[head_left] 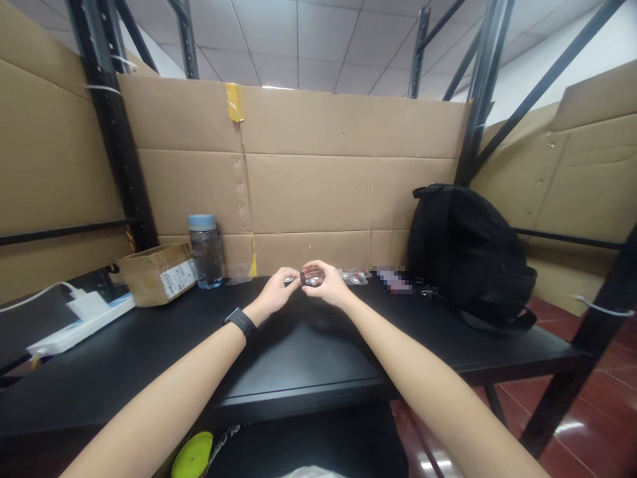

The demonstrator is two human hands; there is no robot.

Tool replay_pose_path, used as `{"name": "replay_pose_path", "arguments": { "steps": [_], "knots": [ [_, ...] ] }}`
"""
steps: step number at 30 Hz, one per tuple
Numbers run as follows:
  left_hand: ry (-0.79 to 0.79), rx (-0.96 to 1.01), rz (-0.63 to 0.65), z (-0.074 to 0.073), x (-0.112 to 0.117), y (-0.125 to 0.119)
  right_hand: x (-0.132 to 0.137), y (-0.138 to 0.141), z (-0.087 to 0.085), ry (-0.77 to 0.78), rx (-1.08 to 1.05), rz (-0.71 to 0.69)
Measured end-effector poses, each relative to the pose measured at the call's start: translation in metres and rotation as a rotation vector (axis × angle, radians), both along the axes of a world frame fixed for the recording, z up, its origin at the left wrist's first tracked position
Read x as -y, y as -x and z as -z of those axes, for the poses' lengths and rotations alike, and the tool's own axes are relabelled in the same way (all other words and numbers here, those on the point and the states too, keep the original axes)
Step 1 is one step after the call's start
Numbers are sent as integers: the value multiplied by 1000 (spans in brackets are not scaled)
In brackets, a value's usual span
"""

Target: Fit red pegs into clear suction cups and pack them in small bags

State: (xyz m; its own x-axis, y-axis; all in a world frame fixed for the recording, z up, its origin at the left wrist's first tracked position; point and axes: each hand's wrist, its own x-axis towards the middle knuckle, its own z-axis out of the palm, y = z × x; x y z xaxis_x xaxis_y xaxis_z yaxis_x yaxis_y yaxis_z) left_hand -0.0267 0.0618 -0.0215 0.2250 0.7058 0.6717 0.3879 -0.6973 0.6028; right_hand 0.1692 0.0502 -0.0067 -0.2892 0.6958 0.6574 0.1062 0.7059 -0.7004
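Observation:
Both arms reach out over the black tabletop (pixel 293 352). My right hand (pixel 326 284) is curled around a small dark, shiny round object (pixel 304 279), with thumb below and fingers above. My left hand (pixel 279 287), a dark watch (pixel 241 324) on its wrist, is closed in a pinch at the object's left side. A small shiny bit shows by the left fingertips; whether it belongs to the same object I cannot tell. Just behind the right hand lie small clear packets (pixel 355 276) with red bits in them.
On the left stand a power strip (pixel 79 332) with a white charger (pixel 88 303), an open cardboard box (pixel 154 275) and a blue-lidded water bottle (pixel 206 252). A black backpack (pixel 468 259) sits at right beside a blurred item (pixel 395 281). A cardboard wall (pixel 308 186) closes the back.

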Motion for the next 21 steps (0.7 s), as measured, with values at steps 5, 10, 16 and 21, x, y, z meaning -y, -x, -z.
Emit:
{"name": "replay_pose_path", "arguments": {
  "steps": [5,10,16,21],
  "knots": [
    [-13,6,-15,-2,3,-5,4,1,-3,-21,55,28],
    [-12,-21,-98,-3,8,-8,6,2,-4,18,43,21],
    [-67,-18,-173,-8,15,-5,-4,-3,-1,52,141,85],
    [-84,-53,-98,-11,16,-3,-9,-4,2,22,186,90]
  ]
}}
